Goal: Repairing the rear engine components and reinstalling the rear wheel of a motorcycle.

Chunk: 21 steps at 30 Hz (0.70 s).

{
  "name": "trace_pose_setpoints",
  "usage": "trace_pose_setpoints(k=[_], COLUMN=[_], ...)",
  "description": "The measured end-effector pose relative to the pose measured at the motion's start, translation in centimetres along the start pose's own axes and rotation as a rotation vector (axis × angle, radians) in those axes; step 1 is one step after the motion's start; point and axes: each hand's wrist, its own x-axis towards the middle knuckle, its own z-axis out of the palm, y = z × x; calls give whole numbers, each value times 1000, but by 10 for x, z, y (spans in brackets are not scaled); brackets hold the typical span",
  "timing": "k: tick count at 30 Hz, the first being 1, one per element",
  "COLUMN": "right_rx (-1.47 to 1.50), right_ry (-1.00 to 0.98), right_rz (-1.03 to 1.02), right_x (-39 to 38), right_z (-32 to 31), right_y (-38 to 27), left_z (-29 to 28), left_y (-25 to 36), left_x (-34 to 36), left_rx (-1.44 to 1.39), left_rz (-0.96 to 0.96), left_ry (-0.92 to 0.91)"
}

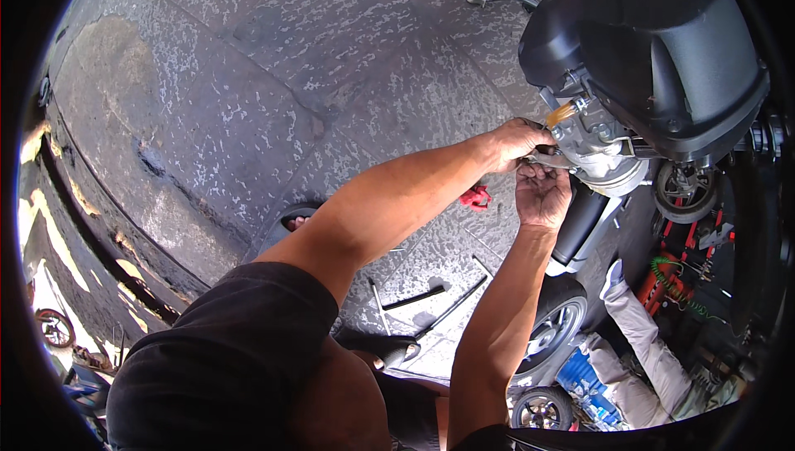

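My left hand (513, 141) reaches in at the underside of a scooter's metal engine part (602, 168), fingers closed on something I cannot make out beside a small silver bracket (547, 161). My right hand (542, 196) is just below it, palm up, fingers curled up under the same bracket; what they hold is hidden. An orange-amber tube (562, 114) sits above my left hand. A large black plastic housing (652, 53) covers the upper right of the scooter. A black and silver cylinder (580, 231) runs down behind my right hand.
A red rag (474, 197) and long tool bars (414, 298) lie on the grey floor (315, 95). Wheels (553, 327), a red tool with a green coiled hose (667, 289) and a person's outstretched leg in light trousers (642, 335) are at the lower right. My sandalled feet show below.
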Motion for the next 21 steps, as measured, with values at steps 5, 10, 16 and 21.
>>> trace_pose_setpoints(k=[5,10,16,21], right_rx=[-373,-1293,-1581,-1559], right_ry=[221,277,709,753], right_rz=[-178,-599,-878,-903], right_x=[-21,-19,-13,-7], right_z=[-6,-1,28,27], right_y=[9,36,62,74], left_z=[-11,-9,-9,-19], left_y=[16,23,27,28], left_x=[-6,-6,-7,-9], left_rx=[323,565,632,675], left_rz=[-13,16,19,28], left_ry=[-8,68,74,82])
